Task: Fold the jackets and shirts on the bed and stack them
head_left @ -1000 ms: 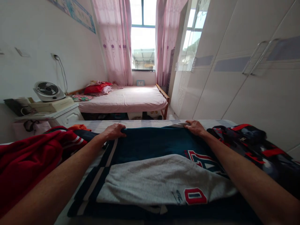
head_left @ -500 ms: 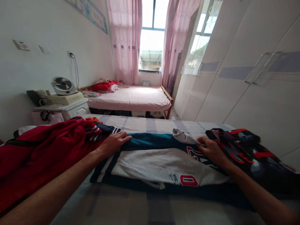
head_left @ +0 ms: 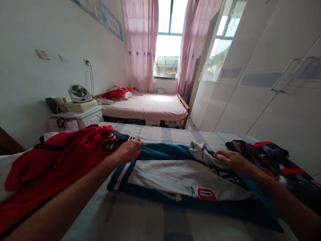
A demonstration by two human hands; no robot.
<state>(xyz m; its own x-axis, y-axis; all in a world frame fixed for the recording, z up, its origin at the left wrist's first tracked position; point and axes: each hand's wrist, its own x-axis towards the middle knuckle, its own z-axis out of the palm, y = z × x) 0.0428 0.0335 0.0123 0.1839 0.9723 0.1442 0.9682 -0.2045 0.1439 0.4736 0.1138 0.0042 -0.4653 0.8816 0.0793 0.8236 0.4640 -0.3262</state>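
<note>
A grey and teal sweatshirt (head_left: 165, 174) lies spread sideways on the bed in front of me, a red-and-navy "0" patch on its grey panel and a striped navy band at its left end. At its far left corner, my left hand (head_left: 130, 150) is closed on the teal edge. My right hand (head_left: 230, 160) pinches the far edge at the right, beside a bunched grey fold. That arm partly covers the dark lettering and the right end of the sweatshirt.
Left of the sweatshirt is a heap of red clothing (head_left: 72, 150); dark clothes with red patches (head_left: 271, 157) lie to the right. A checked sheet (head_left: 175, 217) covers this bed. Beyond are a pink bed (head_left: 150, 107), a nightstand (head_left: 87, 113) with a fan (head_left: 79, 93), and a white wardrobe (head_left: 238, 100).
My view has turned slightly left. My right hand has raised the right end a little, showing more teal cloth beneath its arm. Both hands remain at the far edge.
</note>
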